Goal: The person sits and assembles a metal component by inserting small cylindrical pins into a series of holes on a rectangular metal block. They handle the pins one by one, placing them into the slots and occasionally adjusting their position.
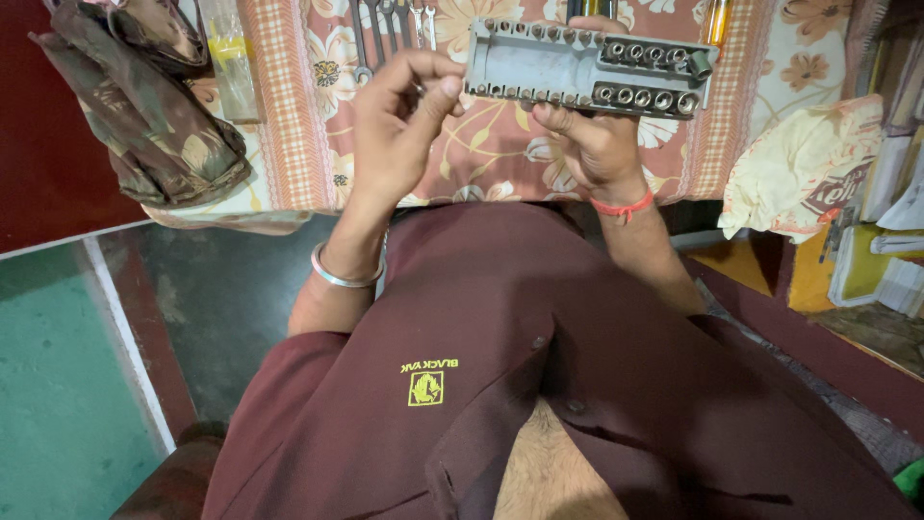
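Held the grey socket holder [577, 67] up in the right hand [597, 144], grip clasped around it from beneath, over the far part of the bench [289, 116] with its flowered cloth. Pinched thumb and forefinger of the left hand [399, 125] together at the holder's left end; could not tell whether a small bit sat between them. Kept a double row of sockets [645, 96] on the holder's right half. Left spanners [390, 24] lying far on the cloth, just beyond the left hand.

Probably risked tipping the holder, gripped only near its middle with the loaded end out to the right. Might have shaken sockets loose with a hard tug at the left end. Could have lost a dropped piece in the cloth's busy pattern, or off the near edge to the floor [58, 366].
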